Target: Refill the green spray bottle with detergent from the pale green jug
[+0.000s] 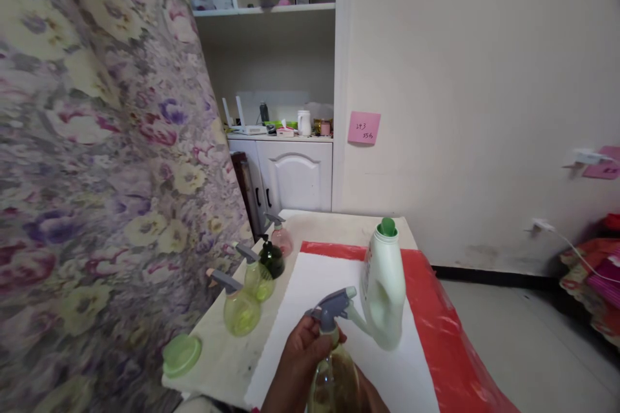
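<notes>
A clear yellowish spray bottle (334, 381) with a grey trigger head (334, 306) stands at the front of the table, cut off by the lower frame edge. My left hand (304, 350) is closed around its neck, just below the trigger head. My right hand (364, 388) is closed on the bottle's body from the right, mostly hidden behind it. Just beyond the bottle to the right is a pale green detergent jug (387, 290) with a green spout (387, 227) showing in its mouth.
Along the table's left edge stand two yellow-green spray bottles (242, 313), a dark pump bottle (272, 259) and a pink spray bottle (281, 240). A light green lid (181, 355) lies at the near left corner. White paper (320, 277) covers a red sheet (426, 297). A floral curtain (121, 174) hangs left.
</notes>
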The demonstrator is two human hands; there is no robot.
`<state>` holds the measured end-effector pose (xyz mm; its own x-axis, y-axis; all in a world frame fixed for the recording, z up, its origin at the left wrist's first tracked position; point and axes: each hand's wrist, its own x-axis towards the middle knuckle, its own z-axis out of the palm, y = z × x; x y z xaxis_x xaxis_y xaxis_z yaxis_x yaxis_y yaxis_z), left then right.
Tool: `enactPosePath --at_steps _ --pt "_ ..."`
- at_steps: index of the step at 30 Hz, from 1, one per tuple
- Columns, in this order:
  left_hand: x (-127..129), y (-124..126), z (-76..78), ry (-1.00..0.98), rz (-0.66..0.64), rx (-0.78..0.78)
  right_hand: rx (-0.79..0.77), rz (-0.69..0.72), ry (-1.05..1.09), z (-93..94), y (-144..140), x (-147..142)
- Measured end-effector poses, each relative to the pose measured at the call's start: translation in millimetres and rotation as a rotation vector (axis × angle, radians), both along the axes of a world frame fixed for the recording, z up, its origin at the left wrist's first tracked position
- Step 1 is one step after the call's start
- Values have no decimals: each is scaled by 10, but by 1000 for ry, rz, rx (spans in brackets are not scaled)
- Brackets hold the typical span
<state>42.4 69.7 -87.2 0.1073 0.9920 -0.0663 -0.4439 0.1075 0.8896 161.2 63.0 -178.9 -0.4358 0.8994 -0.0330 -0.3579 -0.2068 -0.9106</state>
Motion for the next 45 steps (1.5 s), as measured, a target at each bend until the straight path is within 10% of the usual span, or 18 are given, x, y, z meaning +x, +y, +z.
enactPosePath --at_steps 8,19,30,33,37,45 --pt "-77 -110 134 17 -116 63 -23 -11 11 -118 64 -42" --pt "-159 -58 79 52 184 102 150 -27 10 -99 -39 87" --pt "-439 205 536 -96 481 324 92 -119 -10 -646 -44 161" --pt "-569 341 622 118 535 380 98 -110 20 -721 -13 194" --pt "-737 508 364 707 544 360 104 -115 -15 -828 49 247" --pt "-846 527 -729 1348 437 202 148 -337 -137 -888 121 225"
